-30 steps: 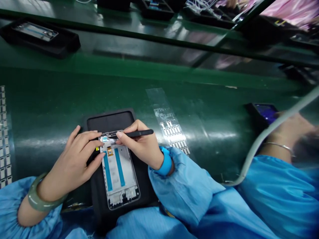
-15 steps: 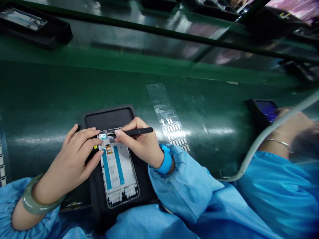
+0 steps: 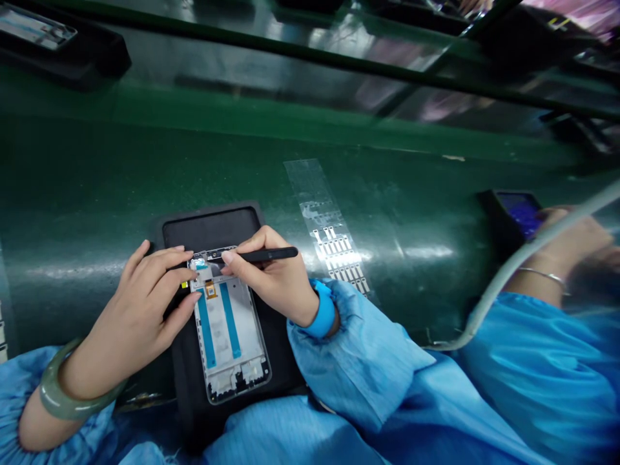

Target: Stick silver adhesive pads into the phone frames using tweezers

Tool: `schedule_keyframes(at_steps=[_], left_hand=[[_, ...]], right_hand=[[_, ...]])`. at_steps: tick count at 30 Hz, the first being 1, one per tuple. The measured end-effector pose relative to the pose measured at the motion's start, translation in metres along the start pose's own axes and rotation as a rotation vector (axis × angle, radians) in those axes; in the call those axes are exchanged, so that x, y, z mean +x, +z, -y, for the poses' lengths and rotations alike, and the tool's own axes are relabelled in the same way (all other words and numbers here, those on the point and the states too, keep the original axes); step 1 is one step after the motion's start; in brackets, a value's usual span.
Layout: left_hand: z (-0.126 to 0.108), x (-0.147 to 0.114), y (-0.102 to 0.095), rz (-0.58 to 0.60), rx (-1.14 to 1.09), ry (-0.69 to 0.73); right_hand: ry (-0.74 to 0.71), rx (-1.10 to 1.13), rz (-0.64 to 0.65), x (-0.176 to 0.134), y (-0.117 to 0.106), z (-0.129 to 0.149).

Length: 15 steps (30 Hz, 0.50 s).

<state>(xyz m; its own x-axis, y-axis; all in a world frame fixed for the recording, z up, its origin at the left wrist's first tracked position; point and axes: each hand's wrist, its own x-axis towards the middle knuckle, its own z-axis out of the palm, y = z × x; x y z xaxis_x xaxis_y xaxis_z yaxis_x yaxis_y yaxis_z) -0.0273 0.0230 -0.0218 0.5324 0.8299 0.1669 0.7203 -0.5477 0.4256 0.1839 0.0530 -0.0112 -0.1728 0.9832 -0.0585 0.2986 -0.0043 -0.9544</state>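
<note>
A phone frame (image 3: 245, 349) with two blue strips and a small orange flex connector (image 3: 211, 290) lies tilted in a black foam tray (image 3: 213, 229). My left hand (image 3: 145, 307) is curled at the frame's upper left edge, thumb and fingertips gripping it there. Beside those fingertips a small yellow-green tab (image 3: 185, 284) sticks out. In my right hand (image 3: 278, 284) are black tweezers (image 3: 271, 254), pinched between thumb and fingers. They point left over the top end of the frame, and their tips are too small to make out clearly.
To the right lies a clear sheet (image 3: 303, 177) with rows of small white stickers (image 3: 339, 252). A co-worker's hand (image 3: 566, 248) is at another tray (image 3: 489, 206); a pale hose (image 3: 504, 284) curves before it. Upper left, a black tray (image 3: 101, 61) holds another phone frame (image 3: 36, 29).
The view has shifted very slightly. Both hands, the tweezers and the phone frame keep almost the same positions, and the co-worker's hand has moved a little.
</note>
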Motion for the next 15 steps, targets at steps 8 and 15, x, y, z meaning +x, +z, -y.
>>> schedule_keyframes(at_steps=[8,15], left_hand=[[0.0002,0.0005,-0.0011,-0.006,0.002,0.014],[-0.002,0.0024,-0.0009,0.065,0.027,0.007]], right_hand=[[-0.004,-0.034,0.009,0.001,-0.0014,0.0009],[-0.014,-0.062,0.027,0.0021,-0.0018,0.0022]])
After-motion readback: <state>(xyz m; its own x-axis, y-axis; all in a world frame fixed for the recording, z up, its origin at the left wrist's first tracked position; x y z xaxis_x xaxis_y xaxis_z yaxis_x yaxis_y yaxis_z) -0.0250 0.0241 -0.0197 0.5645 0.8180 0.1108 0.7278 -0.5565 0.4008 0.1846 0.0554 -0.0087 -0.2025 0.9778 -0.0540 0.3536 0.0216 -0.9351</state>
